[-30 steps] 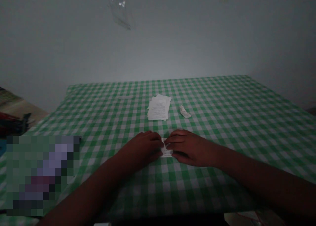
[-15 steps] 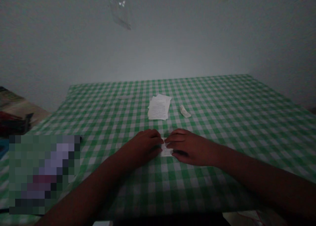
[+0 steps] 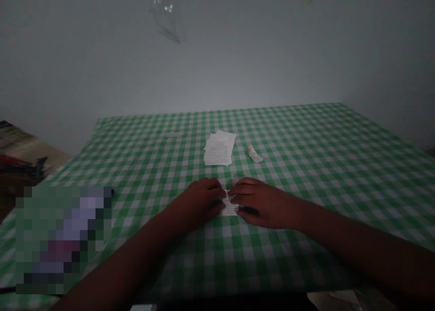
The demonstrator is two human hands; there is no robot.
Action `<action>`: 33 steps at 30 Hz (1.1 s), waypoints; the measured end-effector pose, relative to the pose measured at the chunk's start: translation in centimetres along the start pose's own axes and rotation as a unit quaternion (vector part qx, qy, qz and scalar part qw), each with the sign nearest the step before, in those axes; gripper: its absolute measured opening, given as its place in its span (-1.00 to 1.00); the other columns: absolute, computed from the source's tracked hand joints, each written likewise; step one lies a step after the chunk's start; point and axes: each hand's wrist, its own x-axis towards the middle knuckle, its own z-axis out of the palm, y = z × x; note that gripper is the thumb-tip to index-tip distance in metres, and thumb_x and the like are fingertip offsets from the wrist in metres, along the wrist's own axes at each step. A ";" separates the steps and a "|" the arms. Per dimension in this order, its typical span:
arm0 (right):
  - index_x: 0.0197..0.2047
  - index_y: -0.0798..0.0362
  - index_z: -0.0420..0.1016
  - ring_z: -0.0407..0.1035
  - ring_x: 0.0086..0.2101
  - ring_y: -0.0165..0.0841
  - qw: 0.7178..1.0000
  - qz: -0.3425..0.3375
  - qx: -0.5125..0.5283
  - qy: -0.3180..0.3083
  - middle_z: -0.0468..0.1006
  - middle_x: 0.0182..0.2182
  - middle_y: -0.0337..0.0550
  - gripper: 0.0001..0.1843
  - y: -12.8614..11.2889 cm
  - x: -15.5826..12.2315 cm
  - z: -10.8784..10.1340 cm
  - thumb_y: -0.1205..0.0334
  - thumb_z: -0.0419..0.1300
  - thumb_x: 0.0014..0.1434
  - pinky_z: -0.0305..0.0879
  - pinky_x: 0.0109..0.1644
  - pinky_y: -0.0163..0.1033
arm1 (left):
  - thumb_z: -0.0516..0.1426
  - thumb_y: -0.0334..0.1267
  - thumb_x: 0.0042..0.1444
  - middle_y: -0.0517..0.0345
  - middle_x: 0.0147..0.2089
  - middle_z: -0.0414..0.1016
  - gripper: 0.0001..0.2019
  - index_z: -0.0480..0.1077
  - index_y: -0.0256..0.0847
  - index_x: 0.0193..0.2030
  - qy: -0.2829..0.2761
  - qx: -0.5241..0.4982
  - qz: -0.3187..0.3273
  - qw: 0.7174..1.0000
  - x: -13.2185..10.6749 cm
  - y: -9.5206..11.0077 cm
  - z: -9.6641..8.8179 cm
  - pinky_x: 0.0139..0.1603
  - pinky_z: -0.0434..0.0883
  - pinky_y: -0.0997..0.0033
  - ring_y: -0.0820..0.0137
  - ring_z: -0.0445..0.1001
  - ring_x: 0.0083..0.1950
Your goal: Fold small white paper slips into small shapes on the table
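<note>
A small printed paper slip [image 3: 230, 204] lies flat on the checked cloth, between my two hands. My left hand [image 3: 200, 202] holds its left edge with the fingertips. My right hand [image 3: 261, 202] presses on its right side, and the fingers cover part of it. Farther out stands a loose stack of printed white sheets [image 3: 219, 148]. A crumpled scrap of white paper [image 3: 254, 154] lies just right of that stack.
A green and white gingham tablecloth [image 3: 306, 157] covers the table, with a pale wall [image 3: 217, 62] behind. A clear plastic bag [image 3: 165, 12] hangs at the top. Dark items [image 3: 20, 166] sit on a surface beyond the left table edge. A pixelated patch [image 3: 63, 241] hides the near left.
My right fingers have slid slightly right along the slip, showing a little more of it. The view has drifted slightly, and the stack and scrap have not moved on the table.
</note>
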 end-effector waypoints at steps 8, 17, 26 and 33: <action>0.07 0.14 0.45 0.31 0.04 -0.22 1.000 -0.001 -0.008 0.009 0.55 -0.03 -0.01 -0.69 0.0 0.0 0.1 0.27 0.14 0.27 0.23 0.18 -0.03 | 0.15 -0.29 0.22 0.08 -0.04 0.39 -0.76 0.39 -0.15 0.03 0.009 -0.009 -0.012 1.000 0.0 0.1 0.2 0.04 0.37 0.21 0.27 0.37 0.00; 0.06 0.13 0.45 0.32 0.06 -0.21 1.000 0.013 0.006 0.013 0.53 -0.02 0.04 -0.69 -0.1 -0.1 0.0 0.28 0.15 0.26 0.25 0.16 -0.01 | 0.16 -0.27 0.21 0.07 -0.03 0.39 -0.76 0.39 -0.16 0.03 0.003 -0.012 -0.032 0.999 0.3 0.6 -0.1 0.08 0.36 0.18 0.25 0.38 0.04; 0.05 0.14 0.45 0.31 0.06 -0.20 1.000 0.015 -0.003 0.013 0.51 -0.03 0.05 -0.70 -0.1 -0.2 0.2 0.26 0.14 0.26 0.24 0.17 0.01 | 0.17 -0.27 0.20 0.04 0.00 0.37 -0.72 0.33 -0.18 0.04 0.010 -0.010 -0.042 0.999 0.4 0.2 0.3 0.11 0.33 0.13 0.24 0.36 0.06; 0.04 0.11 0.44 0.30 0.06 -0.21 1.000 0.020 0.001 0.014 0.51 -0.02 0.03 -0.70 -0.2 -0.1 0.1 0.29 0.15 0.25 0.24 0.17 0.01 | 0.14 -0.26 0.23 0.07 -0.02 0.36 -0.77 0.32 -0.16 0.03 0.007 -0.009 -0.033 0.999 0.3 -0.2 0.6 0.08 0.35 0.15 0.26 0.36 0.03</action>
